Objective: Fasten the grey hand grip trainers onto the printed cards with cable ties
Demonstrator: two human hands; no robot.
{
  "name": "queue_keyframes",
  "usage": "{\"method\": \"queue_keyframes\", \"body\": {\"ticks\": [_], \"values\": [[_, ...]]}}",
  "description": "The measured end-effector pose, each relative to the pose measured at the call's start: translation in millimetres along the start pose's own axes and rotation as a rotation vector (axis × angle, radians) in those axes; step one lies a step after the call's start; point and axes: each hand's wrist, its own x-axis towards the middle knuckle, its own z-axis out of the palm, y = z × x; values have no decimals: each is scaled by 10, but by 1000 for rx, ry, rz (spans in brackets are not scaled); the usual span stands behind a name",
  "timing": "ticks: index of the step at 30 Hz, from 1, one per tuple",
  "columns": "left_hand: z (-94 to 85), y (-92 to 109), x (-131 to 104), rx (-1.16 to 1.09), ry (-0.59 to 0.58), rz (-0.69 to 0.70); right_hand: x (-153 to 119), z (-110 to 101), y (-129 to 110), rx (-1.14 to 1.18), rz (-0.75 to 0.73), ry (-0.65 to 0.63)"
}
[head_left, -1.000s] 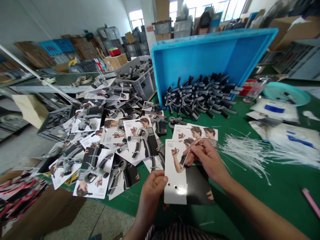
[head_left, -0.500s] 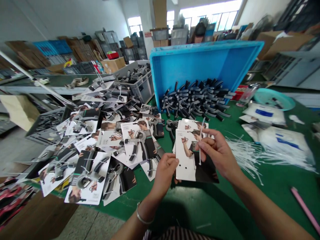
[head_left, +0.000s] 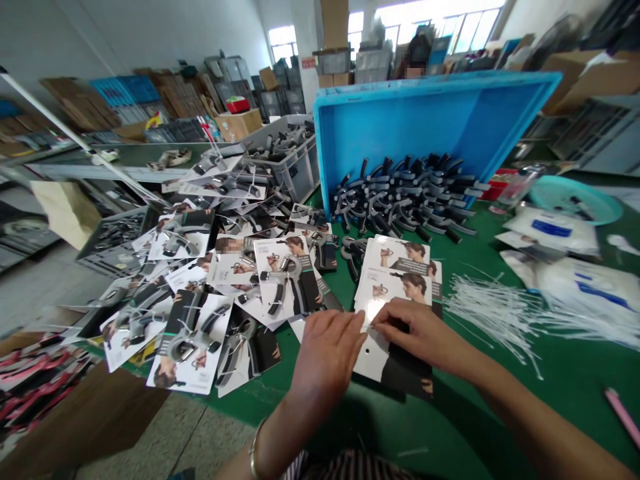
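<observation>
A printed backing card (head_left: pixel 367 363) with two punched holes lies on a stack of similar cards (head_left: pixel 395 250) on the green table. My right hand (head_left: pixel 415 330) is closed in a pinch over the middle of the top card. A white cable tie is pinched there, mostly hidden by the fingers. My left hand (head_left: pixel 327 353) lies across the card's left edge, back upward and fingers stretched toward the right fingertips; its thumb is hidden. Behind the stack are loose hand grippers (head_left: pixel 354 250). Loose white cable ties (head_left: pixel 485 310) lie right of the cards.
Carded hand grippers (head_left: pixel 285 277) are heaped at left. A tilted blue crate (head_left: pixel 440 120) holds many more grippers. A grey crate (head_left: pixel 295 170) stands behind. Bags of cable ties (head_left: pixel 585 280), a turquoise tray (head_left: pixel 600 200) and a pink stick (head_left: pixel 623 413) are at right.
The card has come down from my left hand onto the stack. My right hand has lowered the cable tie to it. The left fingers have straightened over its edge.
</observation>
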Motion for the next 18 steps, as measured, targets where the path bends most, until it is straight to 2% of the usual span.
{"method": "queue_keyframes", "body": {"ticks": [2,3,5,8,10,13,18], "values": [[78,-26,76,-34,-98,-12,-12,-4,22,2,12,-5],[120,-42,91,-83,-106,-39,-21,-10,40,38,37,-11],[175,-53,99,-230,-50,-169,-38,-28,84,232,106,-23],[173,4,131,-541,73,-452,-42,-37,136,638,187,-18],[165,76,192,-684,86,-535,-26,-21,153,755,211,9],[215,167,293,-723,42,-472,3,21,169,745,202,67],[356,190,344,-627,32,-388,1,64,214,762,163,136]]}}
